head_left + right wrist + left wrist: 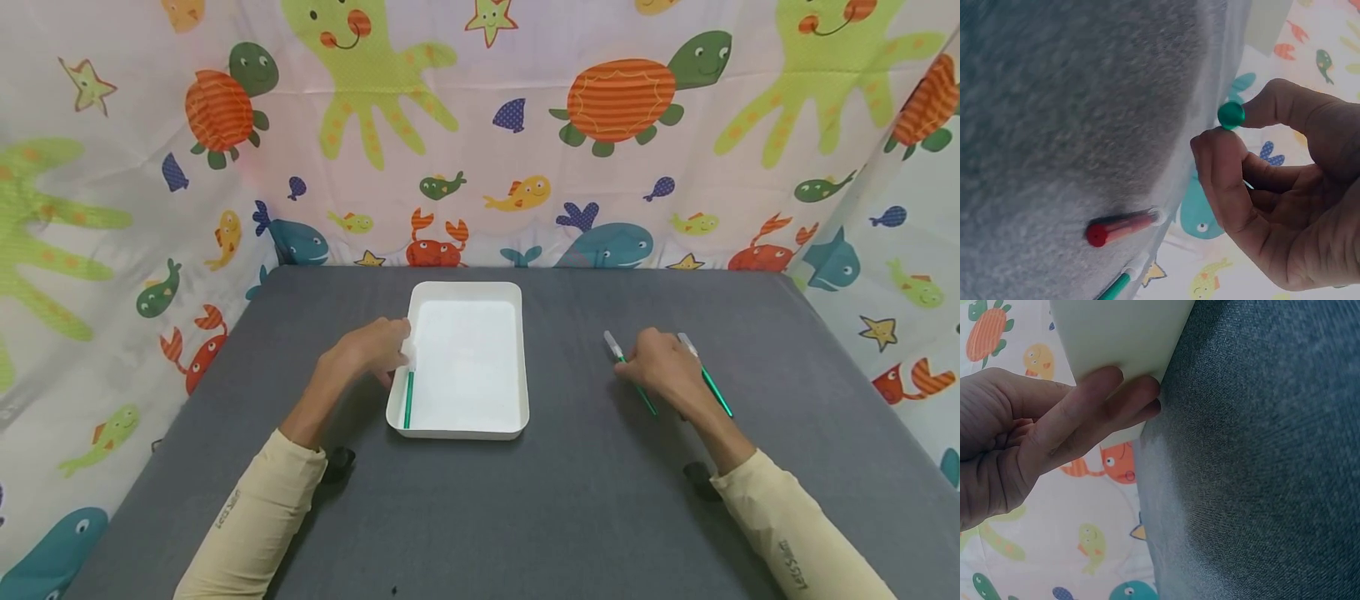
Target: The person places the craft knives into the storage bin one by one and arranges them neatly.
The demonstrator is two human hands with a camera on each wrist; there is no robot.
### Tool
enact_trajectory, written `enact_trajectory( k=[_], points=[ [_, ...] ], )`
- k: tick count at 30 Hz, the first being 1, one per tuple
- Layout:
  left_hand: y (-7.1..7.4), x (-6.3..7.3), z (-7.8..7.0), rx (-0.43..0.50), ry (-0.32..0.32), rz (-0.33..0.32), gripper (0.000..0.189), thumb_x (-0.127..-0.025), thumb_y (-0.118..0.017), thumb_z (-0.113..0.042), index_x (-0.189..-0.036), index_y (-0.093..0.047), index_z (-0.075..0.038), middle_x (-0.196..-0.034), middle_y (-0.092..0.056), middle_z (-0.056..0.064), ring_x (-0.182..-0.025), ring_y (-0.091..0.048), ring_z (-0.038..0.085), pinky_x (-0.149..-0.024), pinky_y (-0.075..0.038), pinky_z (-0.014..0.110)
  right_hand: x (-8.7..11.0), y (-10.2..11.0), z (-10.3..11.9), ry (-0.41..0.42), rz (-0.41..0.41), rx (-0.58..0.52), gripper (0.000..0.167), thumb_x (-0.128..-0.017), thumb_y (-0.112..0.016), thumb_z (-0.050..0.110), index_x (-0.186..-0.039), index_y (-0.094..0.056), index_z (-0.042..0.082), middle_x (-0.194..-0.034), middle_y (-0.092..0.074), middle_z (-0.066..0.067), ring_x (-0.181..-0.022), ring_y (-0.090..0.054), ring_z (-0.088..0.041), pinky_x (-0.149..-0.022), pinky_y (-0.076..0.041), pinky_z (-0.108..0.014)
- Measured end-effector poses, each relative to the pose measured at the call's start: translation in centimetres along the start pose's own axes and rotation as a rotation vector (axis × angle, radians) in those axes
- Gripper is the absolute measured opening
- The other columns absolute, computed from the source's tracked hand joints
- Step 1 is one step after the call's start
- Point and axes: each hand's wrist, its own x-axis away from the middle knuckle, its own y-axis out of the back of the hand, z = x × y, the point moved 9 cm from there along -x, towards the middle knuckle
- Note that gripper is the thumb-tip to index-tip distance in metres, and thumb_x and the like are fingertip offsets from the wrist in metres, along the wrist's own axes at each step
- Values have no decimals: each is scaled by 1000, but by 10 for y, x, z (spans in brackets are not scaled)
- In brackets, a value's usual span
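The right grip (pixel 663 367), right of centre in the frame, is clamped on a green pen (pixel 1231 115), thumb against one side and fingertips against the other. The pen's clear cap points to the upper left and its green end to the lower right; whether it touches the bench (pixel 480 517) I cannot tell. Just beside that hand, to its right, a second green pen (pixel 716 390) lies on the bench, cap toward the top. A red pen (pixel 1122 228) lies there too (the right wrist view shows it; from the head, the hand hides it).

The left grip (pixel 367 348), left of centre, is closed over the left wall of a white tray (pixel 472 358), fingertips pressed to its outer face. Inside the tray, along that same left wall, lies a third green pen (pixel 408 400), its capped end close to the fingers. The tray sits mid-frame on the bench, well apart from the right hand.

Farther out, both forearms wear cream sleeves (pixel 802 533) with small dark lettering (too small to read with any certainty). Across the top and both sides hangs a cloth (pixel 480 108) printed with turtles, crabs, fish, whales and starfish.
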Motion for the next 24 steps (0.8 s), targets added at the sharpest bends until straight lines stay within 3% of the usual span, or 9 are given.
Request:
enact_trajectory(
  k=[4,10,14,18,21,24],
  points=[
    [0,-1,0,-13,-3,6,57,-104,-65,-13,-153,-42,1,-138,-62,25,-85,-76,19,-86,-64,35,3,5,9,21,-42,-18,39,-85,-66,17,-54,-41,19,-57,-27,10,-54,-29,-9,-48,-23,-27],
    [0,-2,0,-29,-6,15,64,-104,-65,-15,-158,-36,0,-136,-64,24,-86,-76,18,-92,-63,37,6,8,23,34,-64,-63,37,-85,-67,19,-57,-44,18,-59,-29,8,-56,-30,-10,-51,-24,-28],
    [0,-2,-2,-28,-10,13,65,-104,-65,-15,-160,-34,1,-138,-63,24,-88,-75,19,-91,-63,36,8,12,31,45,-98,-125,27,-87,-69,22,-65,-58,12,-62,-44,4,-60,-41,-14,-54,-32,-28],
    [1,-1,-2,-25,-5,5,67,-104,-65,-15,-160,-33,1,-146,-57,26,-87,-76,19,-91,-63,36,8,13,40,51,-125,-217,20,-89,-71,26,-85,-73,6,-82,-67,-5,-77,-58,-22,-63,-45,-30],
    [1,-1,-1,-40,-8,6,66,-103,-66,-15,-159,-34,1,-147,-56,27,-85,-76,18,-90,-63,36,8,11,47,60,-127,-270,19,-88,-71,25,-90,-75,6,-92,-72,-9,-84,-62,-24,-67,-48,-30],
    [0,-1,0,-54,-10,10,67,-103,-66,-16,-159,-35,2,-147,-57,26,-84,-76,17,-93,-63,37,8,9,55,89,-137,-303,15,-88,-70,21,-88,-74,7,-91,-72,-10,-82,-62,-24,-66,-49,-31]
  ],
)
